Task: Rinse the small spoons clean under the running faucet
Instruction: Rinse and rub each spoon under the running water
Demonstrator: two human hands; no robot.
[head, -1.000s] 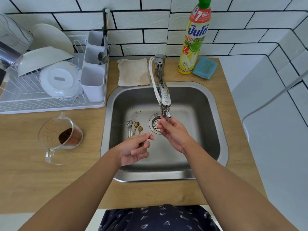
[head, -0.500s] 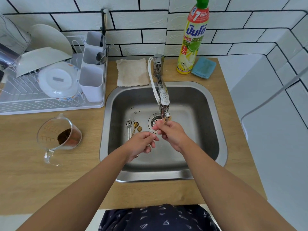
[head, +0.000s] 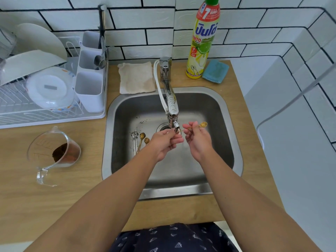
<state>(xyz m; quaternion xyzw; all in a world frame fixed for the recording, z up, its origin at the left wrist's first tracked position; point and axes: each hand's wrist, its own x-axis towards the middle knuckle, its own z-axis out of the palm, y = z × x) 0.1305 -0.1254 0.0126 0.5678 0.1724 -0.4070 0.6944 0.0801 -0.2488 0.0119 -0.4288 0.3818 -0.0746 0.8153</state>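
My right hand (head: 197,142) pinches a small gold spoon (head: 203,124) by its thin handle, bowl pointing right and raised just right of the faucet (head: 171,106) spout. My left hand (head: 166,142) sits directly under the spout with fingers loosely curled, close to the free end of the handle and holding nothing I can see. Several more small spoons (head: 141,138), gold and silver, lie on the floor of the steel sink (head: 236,142), left of the drain. Dark specks dot the sink floor around them.
A measuring jug with brown grounds (head: 54,153) stands on the wooden counter at left. A dish rack (head: 51,99) with plates and a cutlery holder fills the back left. A cloth (head: 136,79), dish soap bottle (head: 201,42) and blue sponge (head: 215,70) sit behind the sink.
The gold spoon passed from my left hand to my right, which swung it out to the right of the spout. My left hand moved up under the spout.
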